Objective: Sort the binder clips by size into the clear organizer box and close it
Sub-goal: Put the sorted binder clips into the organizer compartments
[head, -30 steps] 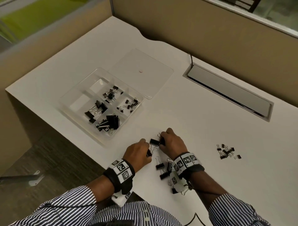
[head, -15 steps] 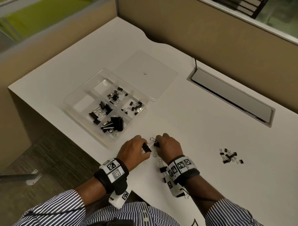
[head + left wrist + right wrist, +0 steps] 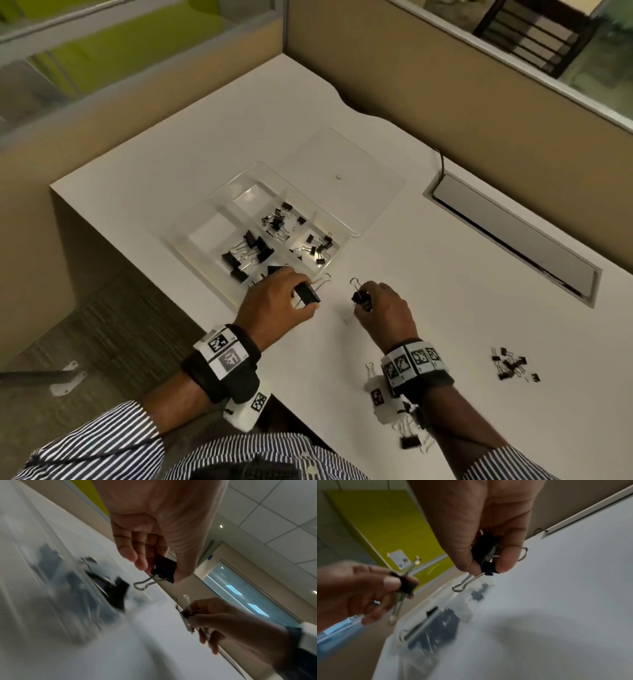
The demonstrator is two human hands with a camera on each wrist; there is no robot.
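We see the clear organizer box [image 3: 219,212] lying open on the table [image 3: 445,291], its lid [image 3: 342,164] flat behind it, with black binder clips in four compartments. Our left hand [image 3: 274,308] hangs just over the box's near corner and pinches a large binder clip [image 3: 307,294] between thumb and fingers. Our right hand [image 3: 383,308], just beside it and apart from the box, pinches a smaller clip [image 3: 361,297].

The left wrist view shows that large clip's wire handle [image 3: 145,583] pointing down toward the blurred box wall. The right wrist view shows our fingers [image 3: 506,559] curled round two stacked black clips, which the head view does not separate. Only the head view shows a loose pile of small clips [image 3: 512,366] to our right and more clips [image 3: 411,435] under our right wrist.
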